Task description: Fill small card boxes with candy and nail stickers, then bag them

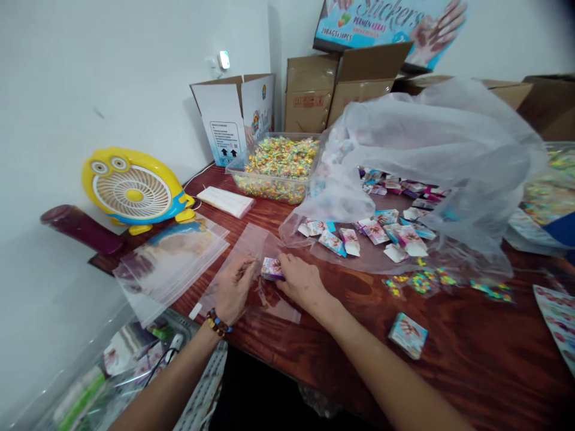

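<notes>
My right hand (303, 281) is closed on a small purple and white box (272, 269) at the middle of the table. Just left of the box is my left hand (236, 288), with a beaded bracelet on its wrist; its fingers are pinched together at the clear plastic bag (281, 308) that lies under both hands. Whether the fingers hold the bag's edge is hard to make out. A stack of blue and white boxes (408, 336) stands to the right of my right forearm.
Clear bags (168, 269) lie at the left, near a yellow fan (135, 190) and a dark red bottle (85, 230). A tub of colourful candy (269, 188) stands behind. A large translucent bag (404, 137) spills small boxes; candy packets (424, 281) lie before it.
</notes>
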Action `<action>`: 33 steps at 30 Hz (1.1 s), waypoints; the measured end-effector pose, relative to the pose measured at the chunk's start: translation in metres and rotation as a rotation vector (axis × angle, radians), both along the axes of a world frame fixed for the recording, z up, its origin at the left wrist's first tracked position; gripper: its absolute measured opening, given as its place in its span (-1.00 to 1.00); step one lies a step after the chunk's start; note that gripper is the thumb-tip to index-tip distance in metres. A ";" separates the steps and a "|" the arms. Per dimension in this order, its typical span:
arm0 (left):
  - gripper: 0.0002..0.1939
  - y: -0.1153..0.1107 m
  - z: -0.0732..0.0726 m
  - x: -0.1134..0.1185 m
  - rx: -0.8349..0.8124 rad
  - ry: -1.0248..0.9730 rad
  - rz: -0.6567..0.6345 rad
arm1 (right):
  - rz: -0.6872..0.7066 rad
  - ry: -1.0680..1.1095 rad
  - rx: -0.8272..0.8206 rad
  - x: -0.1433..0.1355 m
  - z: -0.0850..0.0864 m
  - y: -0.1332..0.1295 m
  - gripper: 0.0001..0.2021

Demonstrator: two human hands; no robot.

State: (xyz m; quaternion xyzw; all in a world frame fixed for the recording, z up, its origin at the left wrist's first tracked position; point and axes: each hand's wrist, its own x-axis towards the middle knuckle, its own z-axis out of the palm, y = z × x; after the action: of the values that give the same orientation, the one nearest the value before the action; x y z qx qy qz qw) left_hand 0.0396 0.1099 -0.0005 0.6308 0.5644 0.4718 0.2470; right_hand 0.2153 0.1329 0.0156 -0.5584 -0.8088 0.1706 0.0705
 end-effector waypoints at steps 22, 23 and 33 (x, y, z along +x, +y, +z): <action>-0.41 -0.052 -0.040 -0.005 0.001 1.076 -0.063 | -0.257 0.111 0.030 -0.049 -0.020 0.040 -0.54; -0.42 -0.052 -0.040 -0.005 0.001 1.089 -0.064 | -0.287 0.106 0.019 -0.052 -0.018 0.043 -0.54; -0.37 -0.056 -0.035 -0.003 0.011 1.022 -0.009 | -0.329 0.191 0.017 -0.044 -0.018 0.034 -0.61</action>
State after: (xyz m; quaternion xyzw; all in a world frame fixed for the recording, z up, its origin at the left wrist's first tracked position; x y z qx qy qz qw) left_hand 0.0363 0.0543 -0.0360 0.7846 0.6079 0.1048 -0.0619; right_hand 0.1709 0.1665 -0.0024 -0.6639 -0.6975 0.2022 0.1785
